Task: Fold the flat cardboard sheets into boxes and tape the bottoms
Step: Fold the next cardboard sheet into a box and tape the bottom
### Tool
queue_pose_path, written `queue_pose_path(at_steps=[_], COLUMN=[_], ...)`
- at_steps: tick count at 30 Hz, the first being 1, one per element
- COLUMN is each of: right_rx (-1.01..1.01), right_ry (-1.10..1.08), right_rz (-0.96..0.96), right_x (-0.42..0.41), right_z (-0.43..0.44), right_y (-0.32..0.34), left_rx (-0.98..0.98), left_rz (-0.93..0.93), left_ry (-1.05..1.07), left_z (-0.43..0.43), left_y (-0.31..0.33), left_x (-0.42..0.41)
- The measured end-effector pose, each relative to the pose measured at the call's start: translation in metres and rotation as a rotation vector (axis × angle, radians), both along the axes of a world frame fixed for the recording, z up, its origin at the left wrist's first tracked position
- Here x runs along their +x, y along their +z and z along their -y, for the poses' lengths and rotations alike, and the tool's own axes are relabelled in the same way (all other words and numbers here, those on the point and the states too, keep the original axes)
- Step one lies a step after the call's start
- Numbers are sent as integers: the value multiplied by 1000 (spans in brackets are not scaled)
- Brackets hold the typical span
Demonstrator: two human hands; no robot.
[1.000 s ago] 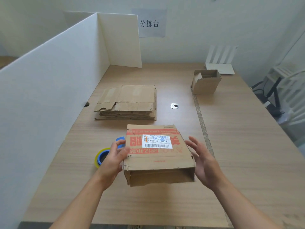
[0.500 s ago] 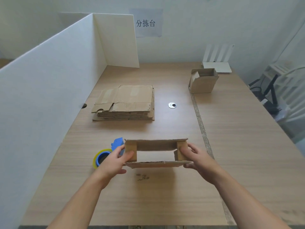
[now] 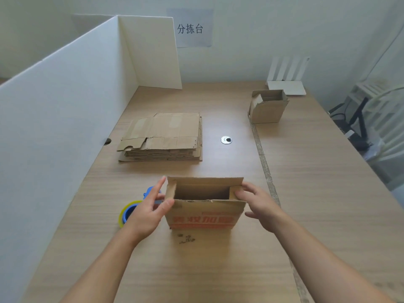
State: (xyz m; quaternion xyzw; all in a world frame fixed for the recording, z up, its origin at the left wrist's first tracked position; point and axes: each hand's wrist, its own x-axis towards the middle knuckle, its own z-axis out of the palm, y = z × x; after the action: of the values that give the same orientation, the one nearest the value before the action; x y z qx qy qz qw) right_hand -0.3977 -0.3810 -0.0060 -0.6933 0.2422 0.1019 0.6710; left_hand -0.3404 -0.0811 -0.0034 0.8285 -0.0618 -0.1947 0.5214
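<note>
Table: one; everything is carried on it.
Flat sheets: one stack, far left; count untellable.
Boxes: two; finished box far right, open box centred.
Left hand: half-open, thumb pinching the left end.
Right hand: loosely curled on the right flap.
Tape roll: one, beside the left hand.
Risk: flaps could spring open if released untaped.

Wooden table, white partition (pale walls).

A wooden table carries a stack of flat cardboard toward its left edge, an open box and tape roll nearer the front, another box and a white stand at the far right corner.
</note>
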Motion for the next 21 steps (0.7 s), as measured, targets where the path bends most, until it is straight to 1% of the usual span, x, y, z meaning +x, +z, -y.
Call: queue_pose_path(at_steps=[2,4,7,9,11,14,18,21], right_rx=[87,175,213,199,156,96,42,-25], right_ry=[23,25,33,17,-31,-123,-98,-73], right_rz=[-25,-27,22,48,65,59,75,147], right_x=[3,3,1,-1,1,7,14,13], right_z=[-3,-8,-12,-13,-12,-10,-8,-6], right_y=[-4,-6,-4,-3,-3,-4,-11,-19], left_rx=[-10,18,79,160,244,284,269,262], left_rz=[41,51,65,105,125,144,252,228], left_ry=[65,70,138,115,24,-46,45,93], left_z=[4,7,11,14,17,20,23,33], left_y=[-8,-17,-22,-19,-11,-8,-21,-19], left_x=[8,13,17,22,23,22,16,11])
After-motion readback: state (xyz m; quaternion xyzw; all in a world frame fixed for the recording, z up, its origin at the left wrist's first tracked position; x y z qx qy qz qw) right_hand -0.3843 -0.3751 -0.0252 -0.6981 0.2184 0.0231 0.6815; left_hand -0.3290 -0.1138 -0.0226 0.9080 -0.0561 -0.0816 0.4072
